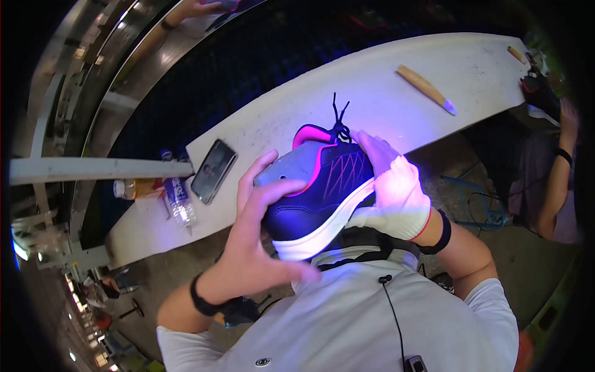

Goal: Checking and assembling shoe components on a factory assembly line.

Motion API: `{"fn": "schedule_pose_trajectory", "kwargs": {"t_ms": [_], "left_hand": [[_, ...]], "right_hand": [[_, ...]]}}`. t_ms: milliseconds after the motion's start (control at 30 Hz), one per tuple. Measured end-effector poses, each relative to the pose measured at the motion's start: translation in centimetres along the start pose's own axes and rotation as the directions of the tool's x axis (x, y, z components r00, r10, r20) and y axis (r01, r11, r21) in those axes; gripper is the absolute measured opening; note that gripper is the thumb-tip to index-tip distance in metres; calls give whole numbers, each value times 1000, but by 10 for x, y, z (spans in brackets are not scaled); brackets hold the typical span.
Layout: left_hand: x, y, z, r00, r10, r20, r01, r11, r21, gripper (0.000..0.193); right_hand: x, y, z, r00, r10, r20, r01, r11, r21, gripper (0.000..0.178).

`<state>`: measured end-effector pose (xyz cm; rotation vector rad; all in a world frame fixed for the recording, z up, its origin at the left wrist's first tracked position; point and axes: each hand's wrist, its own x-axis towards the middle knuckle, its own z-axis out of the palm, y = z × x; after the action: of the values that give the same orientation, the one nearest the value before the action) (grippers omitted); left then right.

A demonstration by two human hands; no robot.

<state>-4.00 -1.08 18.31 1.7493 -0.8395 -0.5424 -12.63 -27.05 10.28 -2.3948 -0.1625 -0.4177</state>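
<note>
A black sneaker (325, 186) with pink lining, pink cross-stitching and a white sole is held in front of my chest, tilted. A grey last (291, 164) with a small hole fills its opening, and black laces (341, 124) stand up in loops. My left hand (254, 229), bare, curls round the heel end; its fingers rest on the last and collar, while the thumb reaches below the sole. In a white glove with bare fingertips, my right hand (396, 192) clasps the toe end, fingers above and thumb at the sole.
On the white bench (297, 87) behind lie a wooden-handled tool (427, 90), a dark phone (214, 170) and a clear plastic bottle (180, 201). A white bar (99, 170) juts in from the left. At far right, another person's arm (561, 161) reaches to a dark shoe (539, 93).
</note>
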Motion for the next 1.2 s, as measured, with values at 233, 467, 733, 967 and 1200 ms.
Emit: {"fn": "schedule_pose_trajectory", "kwargs": {"t_ms": [233, 467, 733, 967, 1200], "left_hand": [[-40, -67, 17, 892, -186, -411, 143, 981, -133, 55], [-19, -55, 14, 924, -25, -383, 13, 999, -33, 50], [18, 13, 26, 951, 103, -290, -28, 968, 249, 81], [41, -44, 15, 931, 175, -320, -232, 961, -150, 77], [20, -185, 16, 881, 172, -441, 119, 822, 557, 66]], "right_hand": [[27, 11, -4, 956, -144, 257, 156, 987, -29, 108], [-3, 86, 36, 991, -102, 84, 102, 995, 1, 108], [-50, 75, 65, 898, 393, -195, -336, 902, 272, 93], [-1, 76, -18, 813, 406, -417, 282, 352, 893, 58], [243, -9, -261, 511, -432, -743, 318, 898, -303, 62]]}}
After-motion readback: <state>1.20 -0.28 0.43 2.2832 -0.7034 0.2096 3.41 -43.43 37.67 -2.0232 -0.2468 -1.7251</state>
